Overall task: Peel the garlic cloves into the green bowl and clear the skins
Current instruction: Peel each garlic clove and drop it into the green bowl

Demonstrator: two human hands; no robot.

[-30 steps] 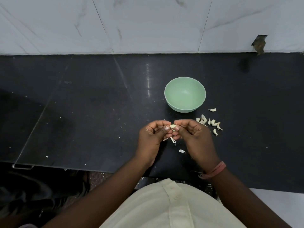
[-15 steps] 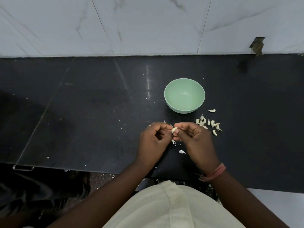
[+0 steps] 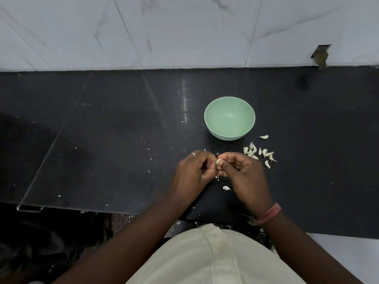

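Note:
A pale green bowl [image 3: 229, 118] stands on the black counter [image 3: 102, 140], and I see nothing inside it. Just in front of the bowl my left hand [image 3: 191, 173] and my right hand [image 3: 242, 173] meet, fingers curled, and pinch one small garlic clove [image 3: 219, 161] between them; most of the clove is hidden by my fingertips. A loose pile of garlic cloves [image 3: 259, 153] lies on the counter to the right of my hands, with one more clove [image 3: 264, 137] nearer the bowl. A piece of skin [image 3: 226, 188] and small flakes lie under my hands.
A white marble-tiled wall [image 3: 184, 31] closes off the back of the counter, with a broken patch [image 3: 320, 56] at the right. The counter's front edge runs just below my wrists. Tiny skin crumbs are scattered over the dark surface.
My hands stay together on the clove; the fingers have shifted so that less of the clove shows. The view has tilted slightly, so everything sits a little lower in the frame.

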